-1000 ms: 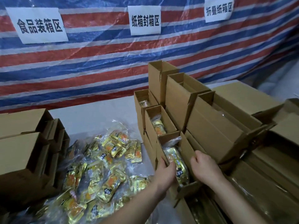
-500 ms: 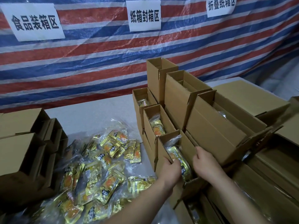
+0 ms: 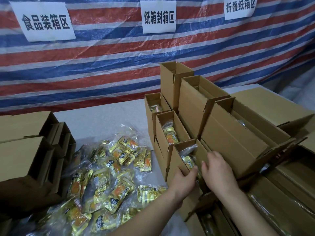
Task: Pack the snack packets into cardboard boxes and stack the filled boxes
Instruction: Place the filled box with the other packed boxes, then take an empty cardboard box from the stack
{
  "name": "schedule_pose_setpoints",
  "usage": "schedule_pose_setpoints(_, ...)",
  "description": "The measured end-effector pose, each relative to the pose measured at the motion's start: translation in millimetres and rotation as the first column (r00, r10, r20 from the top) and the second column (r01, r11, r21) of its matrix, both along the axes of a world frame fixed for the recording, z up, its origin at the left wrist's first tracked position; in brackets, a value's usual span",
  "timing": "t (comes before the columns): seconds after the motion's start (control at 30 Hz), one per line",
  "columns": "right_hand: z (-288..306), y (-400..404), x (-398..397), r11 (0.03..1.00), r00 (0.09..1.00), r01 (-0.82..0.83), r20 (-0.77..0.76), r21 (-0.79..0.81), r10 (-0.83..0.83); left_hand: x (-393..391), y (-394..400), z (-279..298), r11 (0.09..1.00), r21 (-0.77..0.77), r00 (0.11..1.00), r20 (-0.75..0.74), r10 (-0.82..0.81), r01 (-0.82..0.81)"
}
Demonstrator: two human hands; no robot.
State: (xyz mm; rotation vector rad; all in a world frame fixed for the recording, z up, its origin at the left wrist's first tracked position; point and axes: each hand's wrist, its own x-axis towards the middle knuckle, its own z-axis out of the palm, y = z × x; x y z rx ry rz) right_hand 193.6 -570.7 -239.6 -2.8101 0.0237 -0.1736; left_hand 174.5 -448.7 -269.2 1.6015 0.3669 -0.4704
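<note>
Two hands work the nearest open box (image 3: pixel 183 160) at lower centre. Left hand (image 3: pixel 183 182) grips its near wall, thumb over the rim; right hand (image 3: pixel 219 169) lies with relaxed fingers at the opening, against the packet (image 3: pixel 188 161) inside. Brace the wall and press the packet fully below the rim. Loose snack packets (image 3: pixel 109 171) remain on the desk (image 3: pixel 102 120), lower left. Versus half a second earlier, the grip is unchanged; only the view shifted slightly.

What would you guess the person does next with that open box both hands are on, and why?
Probably press the snack packets down inside the nearest open box. The left hand grips its near wall, the right hand reaches in at the top, and clear wrapping pokes above the rim.
</note>
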Motion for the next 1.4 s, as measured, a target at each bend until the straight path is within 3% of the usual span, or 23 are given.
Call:
schedule_pose_setpoints(0.13,13.3,8.3,-1.3,0.999,0.998,-0.042,0.036,0.013,0.041,-9.3,33.7,14.5,1.000,-0.011,0.998,0.062,0.014,-0.013)
schedule_pose_setpoints(0.3,33.3,43.1,3.0,0.983,0.993,-0.118,0.045,0.138,0.113,-34.7,121.4,25.2,0.991,0.134,0.983,0.181,-0.004,-0.021)
schedule_pose_setpoints(0.47,21.4,109.5,0.1,0.955,0.974,-0.212,-0.039,0.209,0.225,-76.4,215.2,5.7,0.930,0.326,0.974,0.203,0.105,-0.168)
schedule_pose_setpoints(0.6,-6.9,165.9,-7.1,0.899,0.910,-0.324,-0.161,0.296,0.381,-106.5,270.2,-10.7,0.831,0.489,0.958,0.235,0.167,-0.264)
schedule_pose_setpoints(0.8,-27.9,230.9,-22.5,0.807,0.770,-0.506,-0.263,0.304,0.581,-128.3,319.6,-12.2,0.596,0.735,0.929,0.366,0.052,-0.323)
schedule_pose_setpoints(0.9,-26.8,255.3,-27.2,0.753,0.712,-0.589,-0.253,0.293,0.655,-125.5,346.3,-7.9,0.375,0.843,0.914,0.404,0.028,-0.385)
schedule_pose_setpoints(1.0,-21.7,280.8,-26.9,0.712,0.677,-0.652,-0.223,0.260,0.702,-110.5,381.9,-5.6,0.179,0.950,0.966,0.254,0.043,-0.258)
schedule_pose_setpoints(1.17,-17.7,314.7,-19.7,0.662,0.628,-0.737,-0.223,0.136,0.745,-71.9,431.7,-10.0,0.057,0.996,0.994,0.064,0.088,-0.069)
schedule_pose_setpoints(1.4,-13.3,350.8,-3.5,0.626,0.595,-0.779,-0.272,0.034,0.756,-33.1,455.1,-22.9,0.069,0.997,0.994,0.008,0.105,-0.016)
